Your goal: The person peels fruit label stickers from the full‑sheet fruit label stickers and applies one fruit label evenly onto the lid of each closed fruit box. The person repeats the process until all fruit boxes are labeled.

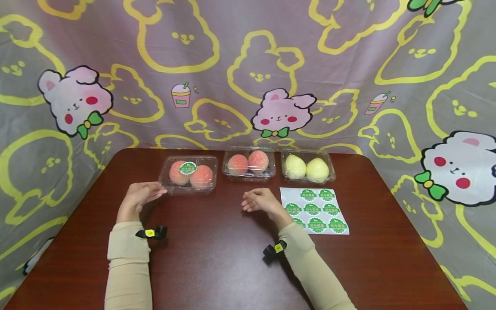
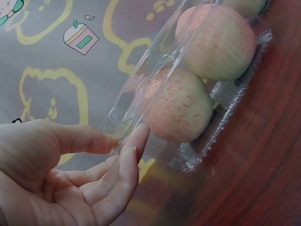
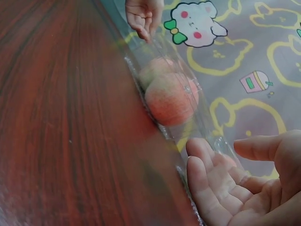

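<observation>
My left hand (image 1: 140, 197) is at the left front corner of a clear plastic box (image 1: 214, 172) holding two peaches (image 1: 201, 176). A round green-and-white sticker (image 1: 187, 168) lies on its lid. In the left wrist view, the thumb and fingertips (image 2: 141, 136) are right at the box's corner, fingers relaxed. My right hand (image 1: 263, 201) hovers over the table left of a white sticker sheet (image 1: 342, 230), fingers loosely bent, holding nothing. Several round green stickers (image 1: 312, 209) show on the sheet, whose top-left spot is bare.
A second clear box (image 1: 249, 175) with two reddish peaches stands at the back middle. Right of it is a third box (image 1: 331, 170) with two pale yellow-green peaches (image 1: 317, 170). All stand on a dark red-brown table (image 1: 209, 258) before a patterned curtain (image 1: 232, 51).
</observation>
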The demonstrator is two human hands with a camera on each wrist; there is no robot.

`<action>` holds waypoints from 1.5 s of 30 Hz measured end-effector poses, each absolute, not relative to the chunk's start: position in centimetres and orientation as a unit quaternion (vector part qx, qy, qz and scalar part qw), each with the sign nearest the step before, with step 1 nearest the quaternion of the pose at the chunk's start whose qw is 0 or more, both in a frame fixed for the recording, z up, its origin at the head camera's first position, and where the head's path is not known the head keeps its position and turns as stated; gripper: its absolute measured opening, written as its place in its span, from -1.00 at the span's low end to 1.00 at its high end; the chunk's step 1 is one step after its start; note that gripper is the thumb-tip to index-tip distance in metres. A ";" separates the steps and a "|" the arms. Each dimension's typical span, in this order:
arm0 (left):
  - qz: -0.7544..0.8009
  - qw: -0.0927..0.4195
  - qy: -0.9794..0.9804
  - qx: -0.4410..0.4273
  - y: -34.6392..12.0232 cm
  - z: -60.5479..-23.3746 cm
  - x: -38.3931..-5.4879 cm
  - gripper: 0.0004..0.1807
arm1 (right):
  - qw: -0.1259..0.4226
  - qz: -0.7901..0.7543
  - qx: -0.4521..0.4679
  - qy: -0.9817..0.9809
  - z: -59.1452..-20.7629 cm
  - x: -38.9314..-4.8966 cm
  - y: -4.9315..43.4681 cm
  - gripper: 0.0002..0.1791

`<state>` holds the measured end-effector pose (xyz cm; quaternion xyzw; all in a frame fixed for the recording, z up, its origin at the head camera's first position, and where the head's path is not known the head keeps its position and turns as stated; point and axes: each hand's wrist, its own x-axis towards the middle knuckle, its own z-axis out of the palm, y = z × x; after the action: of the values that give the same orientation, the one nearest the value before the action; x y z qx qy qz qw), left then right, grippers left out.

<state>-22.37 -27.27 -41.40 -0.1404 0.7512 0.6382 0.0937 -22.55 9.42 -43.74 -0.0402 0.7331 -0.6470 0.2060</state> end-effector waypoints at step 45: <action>0.652 0.043 0.734 -0.184 -26.4 -41.6 -26.1 -0.47 | 0.190 -0.660 -0.016 0.727 -43.1 -23.4 11.9 -0.58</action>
<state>-26.08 -26.40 -41.58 -0.1838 0.7342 0.6522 0.0432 -23.43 11.90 -43.08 -0.0162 0.7267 -0.6598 0.1903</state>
